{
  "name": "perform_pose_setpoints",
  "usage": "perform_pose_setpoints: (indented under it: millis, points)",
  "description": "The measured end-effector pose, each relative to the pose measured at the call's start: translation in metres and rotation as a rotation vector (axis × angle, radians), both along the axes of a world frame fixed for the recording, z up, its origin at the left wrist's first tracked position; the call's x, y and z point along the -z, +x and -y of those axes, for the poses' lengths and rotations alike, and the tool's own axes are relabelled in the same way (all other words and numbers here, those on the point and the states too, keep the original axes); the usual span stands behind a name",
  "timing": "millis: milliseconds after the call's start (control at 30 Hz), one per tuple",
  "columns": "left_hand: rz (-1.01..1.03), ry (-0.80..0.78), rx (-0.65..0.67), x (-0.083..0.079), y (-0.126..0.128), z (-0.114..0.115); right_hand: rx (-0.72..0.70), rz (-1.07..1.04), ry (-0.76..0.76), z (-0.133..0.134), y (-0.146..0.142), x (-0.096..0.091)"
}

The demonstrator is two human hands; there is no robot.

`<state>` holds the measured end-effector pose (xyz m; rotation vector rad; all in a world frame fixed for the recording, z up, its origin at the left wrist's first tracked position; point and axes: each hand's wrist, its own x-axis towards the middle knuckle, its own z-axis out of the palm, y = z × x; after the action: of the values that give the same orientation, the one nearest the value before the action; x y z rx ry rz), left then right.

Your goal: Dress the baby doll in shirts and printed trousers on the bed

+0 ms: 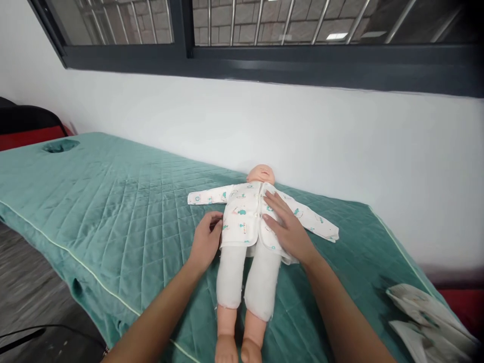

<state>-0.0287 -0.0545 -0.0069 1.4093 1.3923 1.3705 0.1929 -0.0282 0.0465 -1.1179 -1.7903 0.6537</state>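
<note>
A baby doll (260,174) lies on its back, feet toward me, in a white long-sleeved baby jacket (242,212) printed with small green figures. Its sleeves stretch out to both sides, and the front edges meet at the middle of the chest. White padded coverings (230,277) wrap the legs down to the shins; the feet are bare. My left hand (206,239) is closed at the jacket's left side edge, its fingers bent and the tips partly hidden. Flat on the jacket's right front panel rests my right hand (285,227), fingers apart.
The doll lies on a bed with a green quilted cover (151,227), which has a face hole (61,145) at the far left. Folded white printed cloth (427,317) lies at the lower right. Behind stand a white wall (340,136) and a dark-framed window (264,63).
</note>
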Motion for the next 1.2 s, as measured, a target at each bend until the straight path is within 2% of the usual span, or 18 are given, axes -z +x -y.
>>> perform_pose_setpoints:
  millis: [67, 167, 300, 400, 567, 667, 867, 1033, 1133, 1200]
  points:
    - [-0.072, -0.035, 0.080, 0.004, -0.010, 0.010, 0.063, -0.021, 0.014, 0.011, 0.001, 0.004]
    - [-0.223, -0.039, 0.157, 0.003, -0.021, 0.020, 0.237, -0.074, 0.033, 0.037, 0.010, 0.019]
    - [-0.372, -0.012, 0.242, 0.001, -0.024, 0.028, 0.424, -0.200, -0.167, 0.078, 0.026, 0.044]
    - [-0.494, -0.050, 0.242, 0.000, -0.020, 0.032, 0.441, -0.190, -0.249, 0.094, 0.028, 0.051]
    - [-0.659, 0.023, 0.197, 0.002, -0.015, 0.033, 0.419, -0.073, -0.211, 0.093, 0.015, 0.046]
    - [-0.642, 0.066, 0.188, 0.006, -0.015, 0.034, 0.451, 0.027, -0.182, 0.093, 0.010, 0.044]
    - [-0.392, 0.034, 0.059, 0.010, -0.021, 0.044, 0.550, 0.275, -0.062, 0.104, 0.017, 0.045]
    - [-0.460, 0.011, 0.033, 0.010, -0.023, 0.050, 0.602, 0.410, 0.034, 0.117, 0.017, 0.044]
    - [-0.455, 0.016, 0.021, 0.011, -0.022, 0.051, 0.563, 0.388, 0.007, 0.125, 0.014, 0.045]
    - [-0.381, 0.054, 0.021, 0.011, -0.023, 0.053, 0.528, 0.230, -0.020, 0.128, 0.016, 0.047]
